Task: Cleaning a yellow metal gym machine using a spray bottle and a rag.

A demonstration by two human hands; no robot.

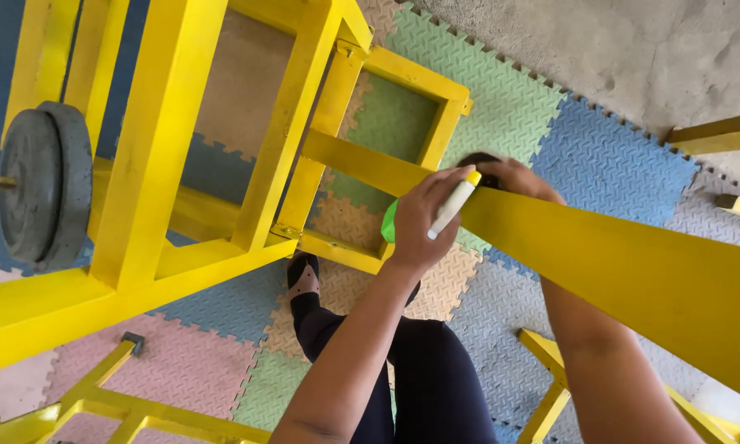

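Left hand (419,222) is clamped on a green cloth (389,224) and a white bottle (453,206), pressed against the yellow beam (633,263). Right hand (514,174) sits behind the beam, grip hidden. Risk: bottle slipping, since one hand holds both.

Head camera looks steeply down, close above hands (435,218).

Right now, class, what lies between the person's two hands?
In the head view, the flat yellow-painted metal bar runs between them: the left hand, holding a white spray bottle and green cloth, is on its near side, the right hand behind it.
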